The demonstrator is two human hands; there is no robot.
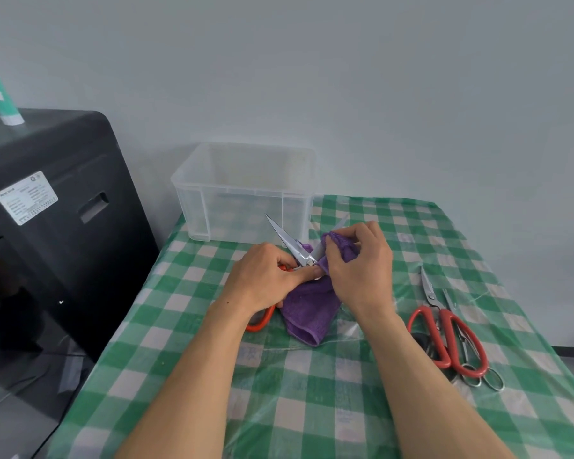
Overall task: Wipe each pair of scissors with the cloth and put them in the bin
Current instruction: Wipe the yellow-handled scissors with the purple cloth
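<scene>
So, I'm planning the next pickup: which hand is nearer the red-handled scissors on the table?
Right. The right hand, gripping the cloth, is left of the red-handled scissors; the left hand, holding the open scissors, is farther left.

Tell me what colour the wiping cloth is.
The cloth is purple, shown best in the head view.

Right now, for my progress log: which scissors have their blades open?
The red-handled pair gripped by the left hand, blades spread against the purple cloth. The pairs lying at the right are closed.
</scene>
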